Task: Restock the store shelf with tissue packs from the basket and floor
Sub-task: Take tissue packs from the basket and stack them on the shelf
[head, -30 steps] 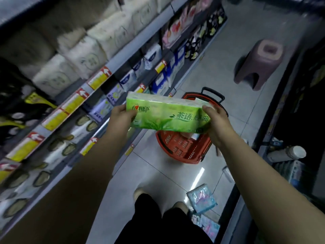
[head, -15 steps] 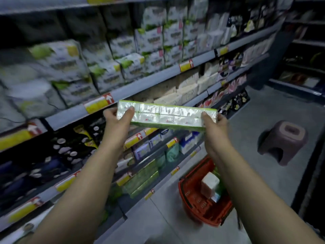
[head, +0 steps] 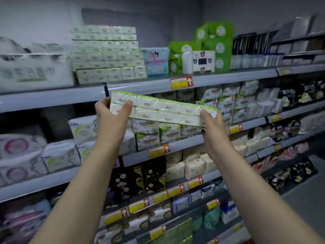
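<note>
Below the top shelf [head: 140, 88], left hand [head: 112, 111] and right hand [head: 211, 124] clasp the tissue pack [head: 163, 110] by its ends; light, soft, slick-wrapped, the matching stack [head: 107, 53] at eleven o'clock.

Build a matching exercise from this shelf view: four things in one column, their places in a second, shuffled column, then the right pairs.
Things:
1. long green-edged tissue pack
2. tall stack of pale green tissue packs
3. bright green bags
4. black packets with pale patterns

Places:
A. top shelf, right of the white cylinder
B. held at both ends by left hand and right hand
C. lower shelf, between the forearms
D. top shelf, left of the pastel blue pack

Pairs: 1-B, 2-D, 3-A, 4-C
</note>
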